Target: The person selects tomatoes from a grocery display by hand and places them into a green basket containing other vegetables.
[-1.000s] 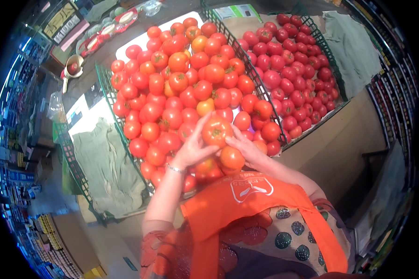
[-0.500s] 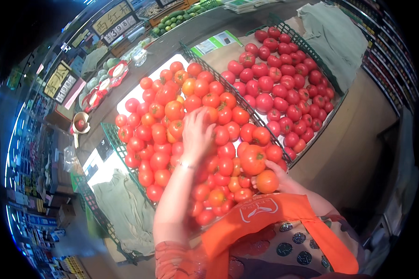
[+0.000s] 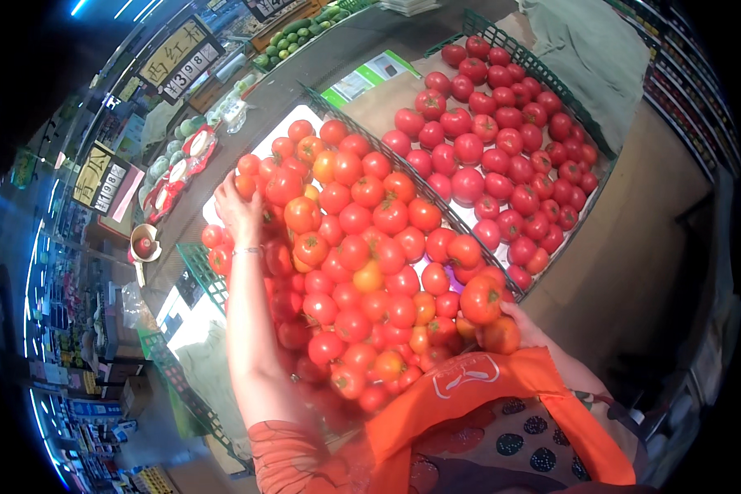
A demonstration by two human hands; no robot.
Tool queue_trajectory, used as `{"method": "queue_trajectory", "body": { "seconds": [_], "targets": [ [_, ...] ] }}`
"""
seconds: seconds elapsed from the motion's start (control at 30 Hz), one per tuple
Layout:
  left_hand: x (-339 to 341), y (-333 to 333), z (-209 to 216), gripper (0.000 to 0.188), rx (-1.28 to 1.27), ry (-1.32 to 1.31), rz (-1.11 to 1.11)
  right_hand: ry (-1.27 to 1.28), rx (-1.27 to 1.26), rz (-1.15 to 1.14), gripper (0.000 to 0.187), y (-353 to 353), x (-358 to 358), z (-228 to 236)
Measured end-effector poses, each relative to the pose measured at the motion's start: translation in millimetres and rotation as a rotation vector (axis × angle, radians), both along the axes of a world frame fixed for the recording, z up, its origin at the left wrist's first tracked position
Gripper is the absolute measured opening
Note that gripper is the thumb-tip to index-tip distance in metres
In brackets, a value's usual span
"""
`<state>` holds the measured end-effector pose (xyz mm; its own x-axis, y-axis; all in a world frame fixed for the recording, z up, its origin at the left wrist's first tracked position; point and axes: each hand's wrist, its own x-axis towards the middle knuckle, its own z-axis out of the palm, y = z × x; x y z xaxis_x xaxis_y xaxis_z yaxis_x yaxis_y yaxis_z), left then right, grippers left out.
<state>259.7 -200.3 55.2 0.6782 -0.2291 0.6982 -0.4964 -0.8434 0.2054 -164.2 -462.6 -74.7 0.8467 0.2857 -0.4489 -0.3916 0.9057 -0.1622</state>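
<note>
While your right hand is curled around two tomatoes, your left hand arches over another tomato; whether gripping, cannot tell.

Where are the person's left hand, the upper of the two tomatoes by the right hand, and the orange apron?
Left hand (image 3: 239, 212): head view, on the back of the hand.
Upper tomato (image 3: 481, 299): head view, on the middle of its visible skin.
Orange apron (image 3: 517, 372): head view, on its upper front.

Right hand mostly hidden behind two tomatoes, 4 o'clock.
Sign at 11 o'clock cut by top edge.
</note>
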Motion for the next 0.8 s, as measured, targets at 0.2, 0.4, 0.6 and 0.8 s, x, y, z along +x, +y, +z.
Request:
{"method": "queue_trajectory", "body": {
  "seconds": [0.2,0.4,0.6,0.8],
  "targets": [
    [31.7,20.6,-16.2,0.054,0.184,0.2,0.147,0.014,-0.074,0.038,0.045,2.0,13.1,21.9],
    [2.7,-46.5,-14.3,0.059,0.608,0.177,-0.027,-0.078,0.083,0.056,0.047,-10.3,9.5,-10.9],
    [17.3,-48.1,9.9,0.057,0.435,0.349,-0.094,-0.181,-0.081,0.087,0.056,-10.0,11.2,-22.1],
    [67.3,-30.6,22.9,0.034,0.177,0.067,0.024,-0.126,0.057,0.061,0.062,-10.3,10.8,-16.8]
  ]
}}
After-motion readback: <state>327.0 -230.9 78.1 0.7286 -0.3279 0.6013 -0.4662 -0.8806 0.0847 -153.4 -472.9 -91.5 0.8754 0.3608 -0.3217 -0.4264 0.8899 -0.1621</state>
